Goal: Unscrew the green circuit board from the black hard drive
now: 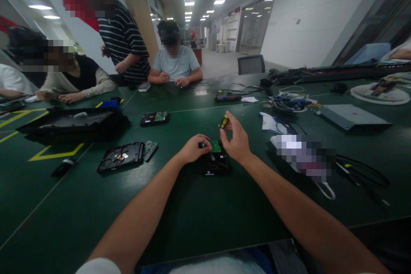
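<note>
Half covered the far left corner of a black hard drive (212, 164) with the left hand (195, 147), thumb and fingers drawn narrow beside its green circuit board (216, 146). Could not tell whether pinching something there or only touching the edge. Saw the drive flat on the dark green table (199, 218), just right of the left hand and to the left of the right hand (236, 139). Gripped in that right hand, between bent fingers and thumb, a tilted yellow-and-black tool handle (224, 122) above the drive's far end. Could barely make out any shaft below, lost the tip against dark surroundings, and could not tell whether in contact with the board. Saw both forearms (150, 203) cut off low down, with only a bit of white sleeve (98, 266) at the left one. Farther left, well apart from the hands, found an opened drive (111, 160) with a loose circuit board (150, 149) just beside. On the right, met a white object (284, 152) mostly lost under coarse pixels.
</note>
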A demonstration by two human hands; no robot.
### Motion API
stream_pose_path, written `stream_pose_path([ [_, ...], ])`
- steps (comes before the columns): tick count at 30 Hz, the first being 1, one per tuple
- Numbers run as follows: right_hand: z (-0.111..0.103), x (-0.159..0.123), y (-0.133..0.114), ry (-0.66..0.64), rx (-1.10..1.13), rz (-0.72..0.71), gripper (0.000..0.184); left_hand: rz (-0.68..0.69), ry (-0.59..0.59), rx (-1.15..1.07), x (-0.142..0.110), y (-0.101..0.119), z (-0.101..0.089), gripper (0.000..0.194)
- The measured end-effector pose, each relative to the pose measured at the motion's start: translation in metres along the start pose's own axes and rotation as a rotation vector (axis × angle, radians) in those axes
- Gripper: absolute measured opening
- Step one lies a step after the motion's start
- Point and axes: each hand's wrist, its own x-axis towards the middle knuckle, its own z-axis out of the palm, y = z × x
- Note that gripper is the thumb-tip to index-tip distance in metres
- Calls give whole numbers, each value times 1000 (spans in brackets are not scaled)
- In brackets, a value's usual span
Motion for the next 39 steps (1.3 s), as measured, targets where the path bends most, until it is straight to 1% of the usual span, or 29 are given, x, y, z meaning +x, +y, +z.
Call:
stream_pose_path([
  [7,0,1,0,19,-19,-12,58,-4,3,-5,0,-1,0,4],
  [13,1,0,0,4,5,15,57,10,9,-5,1,-2,1,3],
  [18,0,1,-1,14,-32,6,57,0,2,0,0,-1,1,3],
  [23,2,-1,1,6,19,10,60,-1,3,-5,0,0,0,4],
  [28,1,0,0,30,-14,8,60,-8,-1,-1,0,0,0,5],
  [32,0,1,-1,13,6,-1,60,-3,5,-8,1,-1,1,4],
  [36,2,0,1,4,39,19,61,-6,7,-10,1,-1,1,4],
  [39,2,0,2,14,5,14,58,-8,-1,2,0,-1,0,3],
])
